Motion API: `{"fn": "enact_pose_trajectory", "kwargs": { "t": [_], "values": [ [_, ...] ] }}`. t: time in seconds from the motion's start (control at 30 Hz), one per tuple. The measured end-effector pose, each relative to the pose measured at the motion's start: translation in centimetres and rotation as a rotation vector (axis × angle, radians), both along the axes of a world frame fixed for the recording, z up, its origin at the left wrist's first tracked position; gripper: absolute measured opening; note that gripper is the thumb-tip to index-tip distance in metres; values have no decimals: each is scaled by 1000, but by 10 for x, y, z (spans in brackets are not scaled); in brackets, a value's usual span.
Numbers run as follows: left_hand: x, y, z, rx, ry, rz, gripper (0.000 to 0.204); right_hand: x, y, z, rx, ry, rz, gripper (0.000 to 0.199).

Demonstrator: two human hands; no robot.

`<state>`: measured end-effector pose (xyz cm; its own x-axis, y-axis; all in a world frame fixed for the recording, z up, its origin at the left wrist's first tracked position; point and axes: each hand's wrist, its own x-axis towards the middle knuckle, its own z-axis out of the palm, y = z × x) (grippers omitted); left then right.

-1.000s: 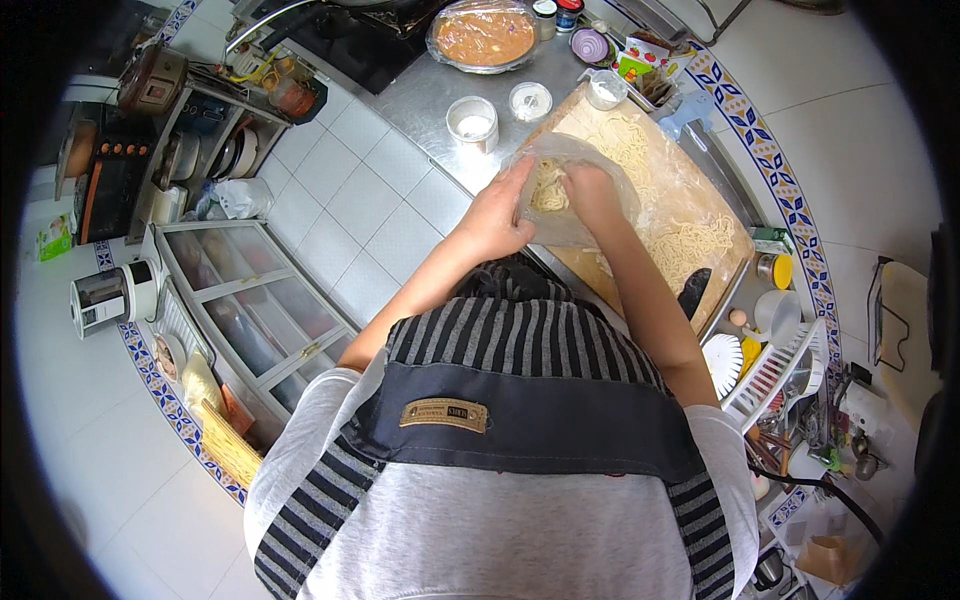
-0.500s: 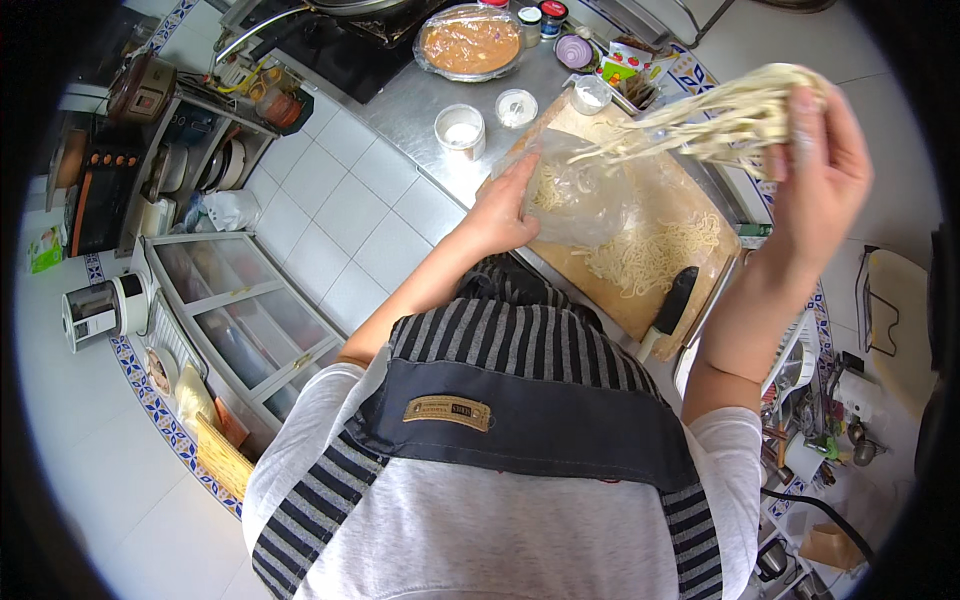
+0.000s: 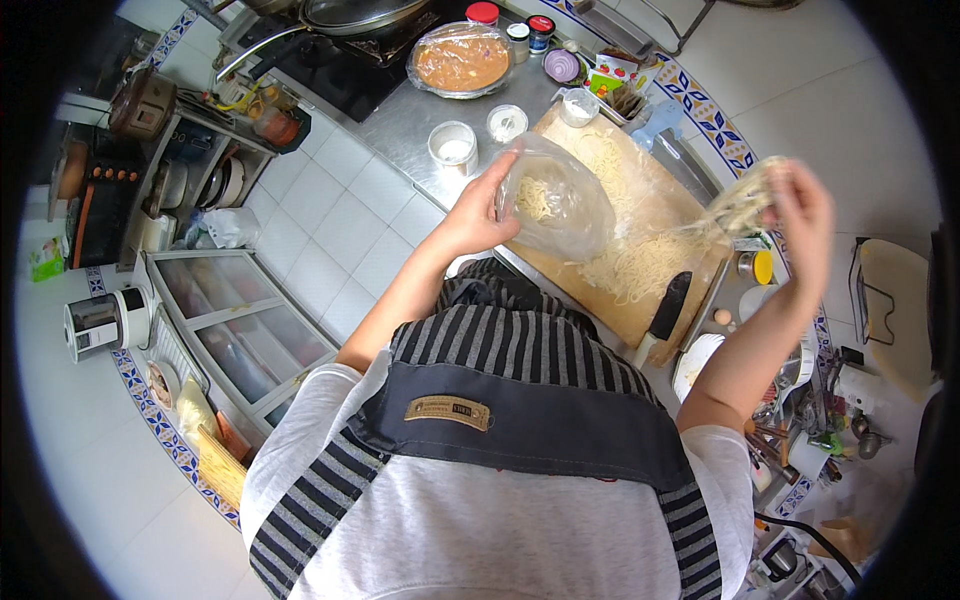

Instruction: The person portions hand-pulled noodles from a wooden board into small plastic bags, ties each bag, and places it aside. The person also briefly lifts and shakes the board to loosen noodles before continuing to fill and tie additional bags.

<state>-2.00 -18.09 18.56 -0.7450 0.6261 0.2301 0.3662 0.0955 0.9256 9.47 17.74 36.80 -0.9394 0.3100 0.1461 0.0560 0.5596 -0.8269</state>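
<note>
My left hand point(image 3: 480, 212) grips the rim of a clear plastic bag point(image 3: 578, 220), its mouth spread wide above the board's left side. Some noodles point(image 3: 538, 200) show inside or through it. On the right, my raised right hand point(image 3: 806, 215) is closed on a bundle of fresh noodles point(image 3: 742, 203), whose loose ends trail down to the left. Below lies a floured wooden board point(image 3: 672, 190) with a loose heap of noodles point(image 3: 648, 266) and more strands near its far end. A dark-bladed knife point(image 3: 668, 310) with a pale handle rests at the near right corner.
Left of the board stand a tub of white powder point(image 3: 453, 146) and a small white-filled dish point(image 3: 507, 123). Farther back are a film-covered bowl point(image 3: 462, 62) and a lidded pan point(image 3: 365, 14). A yellow-lidded jar point(image 3: 760, 266) and an egg point(image 3: 722, 316) sit right of the board.
My right hand has come down and nearer with the noodles, which now hang close to the board. My left hand has shifted slightly left, and the bag's mouth faces up more openly.
</note>
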Motion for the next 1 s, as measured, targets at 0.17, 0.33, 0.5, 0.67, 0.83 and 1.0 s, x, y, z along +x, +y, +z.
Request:
{"fn": "enact_pose_trajectory", "kwargs": {
  "t": [0.17, 0.33, 0.5, 0.67, 0.83, 1.0],
  "values": [
    [2, 1, 2, -41, -50, -31, 81, -2, -27, -140, 535, -150, -34, 17],
    [15, 30, 16, -123, 117, -49, 78, 12, -107, -167, -191, -206, 319, 15],
    [30, 47, 15, -33, -120, -227, 77, -39, -147, -202, -344, -408, 541, 34],
    [11, 1, -52, 232, -175, 16, 75, -22, -146, -226, -681, -122, 561, 48],
    [11, -13, -147, -249, -122, 337, 58, -47, -182, -240, 120, -300, 440, 27],
    [-7, 15, -142, 69, -711, 41, 52, -68, -145, -207, -915, -113, 167, 25]
  ]
}}
